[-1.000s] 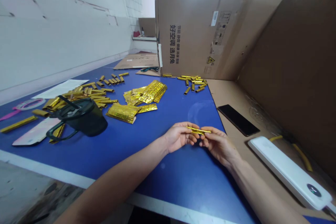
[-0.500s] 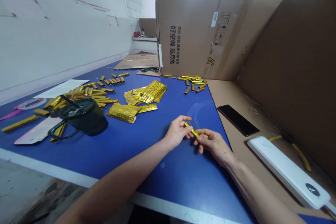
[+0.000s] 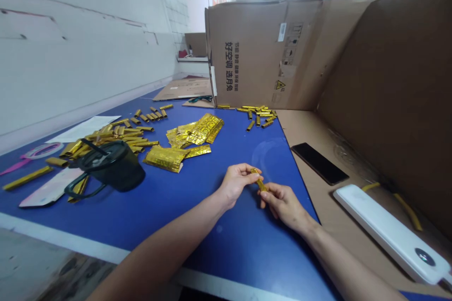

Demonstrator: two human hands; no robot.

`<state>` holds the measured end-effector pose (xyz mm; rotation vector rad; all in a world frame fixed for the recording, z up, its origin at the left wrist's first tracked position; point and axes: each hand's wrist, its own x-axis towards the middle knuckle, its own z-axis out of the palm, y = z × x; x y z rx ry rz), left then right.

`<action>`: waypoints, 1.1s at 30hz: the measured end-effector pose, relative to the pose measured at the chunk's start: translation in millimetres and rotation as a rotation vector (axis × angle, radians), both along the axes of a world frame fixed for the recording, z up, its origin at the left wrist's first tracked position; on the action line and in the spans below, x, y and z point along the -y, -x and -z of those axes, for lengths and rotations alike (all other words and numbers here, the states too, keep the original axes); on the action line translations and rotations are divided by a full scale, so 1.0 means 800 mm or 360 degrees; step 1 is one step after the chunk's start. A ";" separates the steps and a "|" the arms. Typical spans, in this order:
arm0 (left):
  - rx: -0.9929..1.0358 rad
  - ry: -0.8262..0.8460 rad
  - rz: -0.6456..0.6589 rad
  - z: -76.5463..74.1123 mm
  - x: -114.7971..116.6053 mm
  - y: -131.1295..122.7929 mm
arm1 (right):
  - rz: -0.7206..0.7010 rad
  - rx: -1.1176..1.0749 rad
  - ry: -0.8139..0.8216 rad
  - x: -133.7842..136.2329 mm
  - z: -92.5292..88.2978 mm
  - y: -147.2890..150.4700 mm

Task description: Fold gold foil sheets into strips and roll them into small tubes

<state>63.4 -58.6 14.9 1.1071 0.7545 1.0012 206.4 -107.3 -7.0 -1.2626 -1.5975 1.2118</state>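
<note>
Blue tabletop (image 3: 243, 254), gold strip (image 3: 260, 182) between both hands (image 3: 234, 182) (image 3: 284, 204)

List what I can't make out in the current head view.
Head view:
- Underside of the gold piece: hidden by fingers of the left hand and right hand.
- Exact count of the piled gold rolls: they overlap, and the mug blocks some.
- Where the white device's cable leads: cut off at the right edge.
- Any text on the paper sheet: too small.

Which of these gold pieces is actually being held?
The narrow gold piece, held by the left hand at its far end and the right hand at its near end. The other gold pieces lie untouched, away from both hands.
</note>
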 end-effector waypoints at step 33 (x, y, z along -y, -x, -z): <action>-0.0172 -0.0267 0.0052 0.003 -0.039 -0.020 | 0.0322 0.0119 -0.0170 -0.024 0.007 -0.017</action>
